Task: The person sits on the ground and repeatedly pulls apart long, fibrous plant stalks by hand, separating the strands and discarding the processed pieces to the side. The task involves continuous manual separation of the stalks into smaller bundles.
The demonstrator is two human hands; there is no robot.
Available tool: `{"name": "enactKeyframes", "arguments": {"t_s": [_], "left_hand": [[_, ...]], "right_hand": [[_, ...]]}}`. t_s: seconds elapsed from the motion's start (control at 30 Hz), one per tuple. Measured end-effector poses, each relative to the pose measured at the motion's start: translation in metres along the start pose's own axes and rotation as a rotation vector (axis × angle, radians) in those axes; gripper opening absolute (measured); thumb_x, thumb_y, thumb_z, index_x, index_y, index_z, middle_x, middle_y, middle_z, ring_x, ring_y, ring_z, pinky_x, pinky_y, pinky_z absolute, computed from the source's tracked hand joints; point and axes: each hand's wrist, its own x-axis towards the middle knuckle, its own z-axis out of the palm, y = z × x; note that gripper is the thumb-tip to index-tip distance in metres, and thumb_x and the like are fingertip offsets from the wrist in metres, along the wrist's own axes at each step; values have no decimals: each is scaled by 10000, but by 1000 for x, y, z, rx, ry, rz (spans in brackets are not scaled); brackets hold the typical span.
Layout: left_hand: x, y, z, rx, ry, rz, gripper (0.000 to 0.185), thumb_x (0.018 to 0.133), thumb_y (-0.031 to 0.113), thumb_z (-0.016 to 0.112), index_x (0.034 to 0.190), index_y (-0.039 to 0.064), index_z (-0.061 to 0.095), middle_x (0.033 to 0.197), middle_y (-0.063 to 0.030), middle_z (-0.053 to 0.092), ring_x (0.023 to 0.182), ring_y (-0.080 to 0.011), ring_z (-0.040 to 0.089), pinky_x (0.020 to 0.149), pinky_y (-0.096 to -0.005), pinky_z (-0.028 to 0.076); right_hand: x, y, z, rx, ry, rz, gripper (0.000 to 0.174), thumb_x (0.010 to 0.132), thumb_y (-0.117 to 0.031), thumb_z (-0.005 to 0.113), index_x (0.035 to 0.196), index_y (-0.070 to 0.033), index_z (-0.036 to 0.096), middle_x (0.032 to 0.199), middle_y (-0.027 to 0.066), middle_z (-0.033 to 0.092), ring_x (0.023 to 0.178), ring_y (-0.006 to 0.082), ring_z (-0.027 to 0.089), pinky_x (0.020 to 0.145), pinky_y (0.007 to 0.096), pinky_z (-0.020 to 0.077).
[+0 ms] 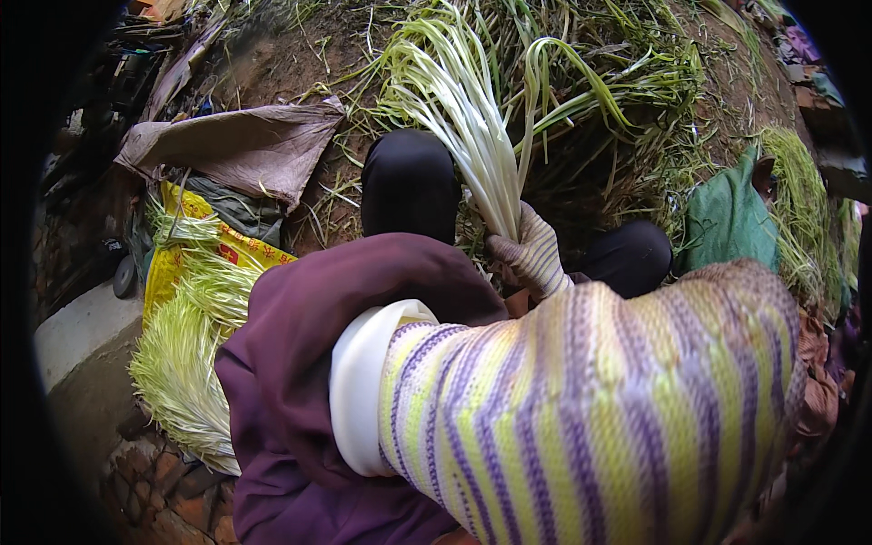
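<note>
My right hand (528, 252), in a striped knit glove, grips the lower white ends of a bundle of long leafy stalks, perhaps blanched chives (477, 143). Their pale green leaves fan upward and droop at the tips. Very near the camera, my left hand (599, 402), in a yellow and purple striped glove, crosses the lower right of the view. Its fingers cannot be made out, nor whether it holds anything. A white cuff (361, 388) and a purple sleeve (306, 327) lead to it. The left glove partly hides my right wrist.
A heap of loose green stalks (613, 88) lies ahead on the soil. Pale sorted stalks (191, 361) lie at left by a yellow printed sack (160, 272) and a brownish cloth (231, 146). At right are a green sack (729, 218) and more stalks (797, 204). Broken bricks (184, 490) lie lower left.
</note>
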Motion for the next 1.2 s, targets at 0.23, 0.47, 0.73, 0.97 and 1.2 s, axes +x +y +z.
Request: {"name": "enactKeyframes", "arguments": {"t_s": [0.23,0.47,0.73,0.97,1.2], "left_hand": [[5,0,12,28,12,31,196,591,245,590,639,66,523,585,-61,484,576,-241,543,481,-350,439],[25,-5,39,143,35,138,211,585,252,584,644,60,519,593,-58,480,585,-234,544,483,-343,440],[-72,-62,30,-331,-92,-729,39,813,81,664,839,51,665,697,-58,592,658,-179,602,600,-291,482],[-122,-76,48,-944,215,-1223,599,867,338,684,1278,-47,480,1154,-90,600,1058,-150,546,952,-292,414],[-109,-71,74,-1276,431,-1345,504,722,85,789,1167,10,566,1094,-114,639,1017,-219,605,920,-337,457]], "right_hand": [[-7,-9,6,37,-10,36,582,752,-3,645,1304,14,459,1180,68,578,953,118,565,801,242,473],[-4,-9,7,161,-48,8,590,755,-20,696,1300,1,471,1123,44,594,949,110,561,844,259,464],[-15,-31,4,48,-59,-36,509,779,-68,702,1247,-2,512,1090,28,600,955,98,552,821,244,465],[-29,-40,12,129,-103,-37,559,766,-69,679,1280,16,475,1096,14,592,940,109,555,835,250,466],[-56,-34,43,-897,-29,-73,513,730,-306,680,1153,-55,536,935,191,655,878,370,645,743,411,518]]}}
